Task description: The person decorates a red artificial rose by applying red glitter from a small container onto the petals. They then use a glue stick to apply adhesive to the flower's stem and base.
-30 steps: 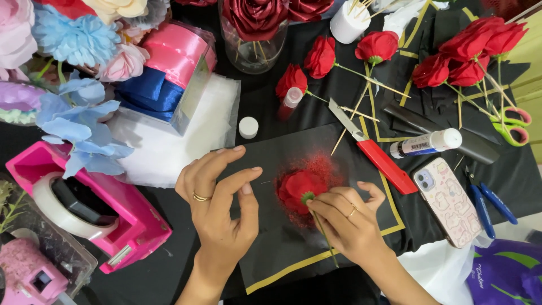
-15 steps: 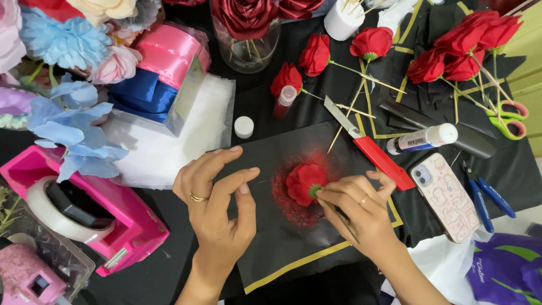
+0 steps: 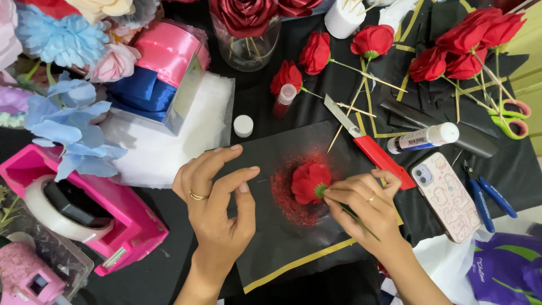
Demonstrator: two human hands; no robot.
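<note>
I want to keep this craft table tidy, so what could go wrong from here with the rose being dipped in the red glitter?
1. The right hand presses the red rose into loose red glitter on the black sheet; a jolt could scatter glitter off it.
2. The utility knife lies just above that hand with its blade out, so a reach might catch it.
3. The open glitter bottle could tip over.

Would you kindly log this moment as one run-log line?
right hand: pinches red rose stem over glitter patch | left hand: empty, rests on black sheet
</note>
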